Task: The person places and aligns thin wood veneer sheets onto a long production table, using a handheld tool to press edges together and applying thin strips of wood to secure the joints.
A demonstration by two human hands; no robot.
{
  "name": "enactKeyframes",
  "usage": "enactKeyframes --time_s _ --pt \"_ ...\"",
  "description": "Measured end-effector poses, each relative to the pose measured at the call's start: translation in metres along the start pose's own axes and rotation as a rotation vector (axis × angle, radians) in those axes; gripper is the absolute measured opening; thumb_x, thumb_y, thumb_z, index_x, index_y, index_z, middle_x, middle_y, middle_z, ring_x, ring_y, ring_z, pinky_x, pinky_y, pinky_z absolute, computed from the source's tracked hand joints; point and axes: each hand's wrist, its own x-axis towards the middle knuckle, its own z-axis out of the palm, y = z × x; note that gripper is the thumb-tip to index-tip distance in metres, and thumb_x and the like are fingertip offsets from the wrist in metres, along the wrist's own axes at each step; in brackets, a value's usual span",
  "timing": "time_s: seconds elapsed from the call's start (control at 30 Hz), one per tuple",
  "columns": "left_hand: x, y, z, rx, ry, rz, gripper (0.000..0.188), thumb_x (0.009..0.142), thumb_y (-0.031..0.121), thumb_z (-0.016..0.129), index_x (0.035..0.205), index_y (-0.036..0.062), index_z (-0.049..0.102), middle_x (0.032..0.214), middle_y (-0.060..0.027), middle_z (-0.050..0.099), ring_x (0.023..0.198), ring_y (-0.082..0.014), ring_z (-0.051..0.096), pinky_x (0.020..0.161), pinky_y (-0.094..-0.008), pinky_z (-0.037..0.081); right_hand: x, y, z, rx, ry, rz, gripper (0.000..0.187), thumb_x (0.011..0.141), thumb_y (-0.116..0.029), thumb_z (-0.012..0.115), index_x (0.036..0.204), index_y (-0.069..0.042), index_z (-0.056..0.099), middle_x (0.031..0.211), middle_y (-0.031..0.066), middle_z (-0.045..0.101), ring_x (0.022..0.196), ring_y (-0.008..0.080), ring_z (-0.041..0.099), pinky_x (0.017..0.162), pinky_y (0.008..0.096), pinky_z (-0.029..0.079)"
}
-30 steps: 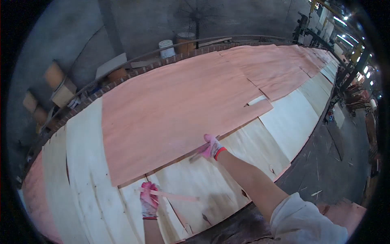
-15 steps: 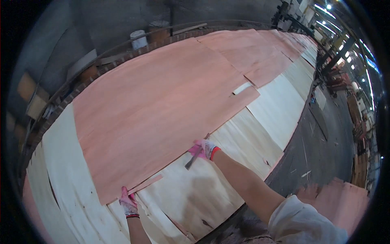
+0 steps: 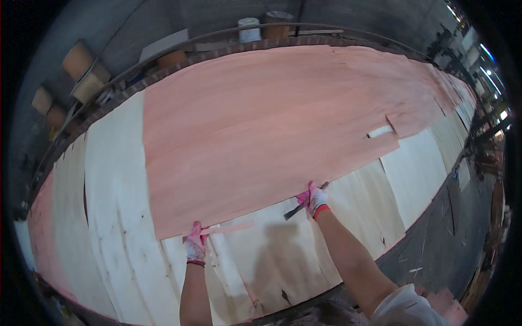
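Wood sheets (image 3: 239, 255), pale with dark marks, lie nearest, at 6 o'clock. The left hand (image 3: 196, 243), at 7 o'clock, is curled and pinches a thin pink strip (image 3: 231, 228) that points to 3 o'clock. The right hand (image 3: 316, 199), at 4 o'clock, is wrapped round a dark tool (image 3: 293, 212) with its flat end toward 8 o'clock. The hands are well apart, by the low edge of the big pink sheet (image 3: 244, 130); I can't tell if they grip that edge too. The pink sheet lies on the wood sheets, from the middle up to 12 o'clock. To work well at this edge, I think both hands should be soft, as a thin sheet could tear. The tool's end is best kept off the pink sheet, and the strip held so it can't slide under. Further on, toward 2 o'clock, a white gap (image 3: 380, 131) shows. Far off stand a white bucket (image 3: 249, 31) at 12 o'clock and brown boxes (image 3: 79, 57) at 10. I can't read any writing, brand or label.
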Motion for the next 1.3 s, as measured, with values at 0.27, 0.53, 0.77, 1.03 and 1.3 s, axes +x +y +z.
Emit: enactKeyframes --time_s 0.27,0.53,0.77,1.03,1.3 --pt "0.005 -0.003 -0.008 -0.144 -0.042 -0.091 0.037 0.082 0.017 0.073 0.104 -0.0028 0.051 0.086 -0.0148 0.063 0.071 -0.0251 0.066 0.055 -0.0317 0.058 0.004 -0.006 0.015 -0.462 0.062 0.0 0.044 0.094 -0.044 0.048 0.108 -0.002 0.044 0.07 0.0202 0.062 0.051 0.033 0.062 0.039 0.0433 0.051" --pt "-0.009 0.002 0.012 -0.156 0.037 0.013 0.039 0.083 0.022 0.073 0.1 -0.0037 0.049 0.086 -0.0132 0.061 0.07 -0.0223 0.065 0.059 -0.0306 0.057 -0.009 -0.016 0.015 -0.52 0.006 -0.082 0.044 0.094 -0.047 0.044 0.106 -0.005 0.046 0.072 0.0167 0.062 0.051 0.0308 0.062 0.04 0.0418 0.05" --pt "-0.025 0.009 0.018 -0.184 -0.194 -0.067 0.045 0.081 0.032 0.075 0.105 0.0013 0.052 0.094 -0.0082 0.061 0.081 -0.0204 0.065 0.071 -0.0324 0.055 -0.067 0.003 0.006 -0.783 -0.164 -0.351 0.041 0.091 -0.044 0.05 0.105 -0.005 0.052 0.08 0.0092 0.062 0.062 0.0277 0.064 0.042 0.0374 0.049" --pt "-0.022 -0.012 0.005 -0.266 -0.323 0.166 0.022 0.09 0.021 0.064 0.103 0.0054 0.056 0.097 -0.0045 0.059 0.086 -0.0166 0.062 0.076 -0.0314 0.054 -0.206 0.161 -0.039 -2.1 -0.095 -0.729 0.065 0.092 -0.025 0.033 0.145 0.005 0.01 0.146 0.033 0.021 0.13 0.0405 0.038 0.091 0.0561 0.041" --pt "-0.061 0.001 -0.021 -0.441 -0.402 -0.033 0.034 0.094 0.015 0.05 0.126 0.0032 0.048 0.121 -0.0142 0.056 0.108 -0.0252 0.056 0.089 -0.0345 0.05 -0.194 0.176 -0.038 -2.203 -0.058 -0.732 0.066 0.089 -0.018 0.039 0.144 0.007 0.013 0.145 0.0376 0.018 0.106 0.0398 0.06 0.077 0.0514 0.045"
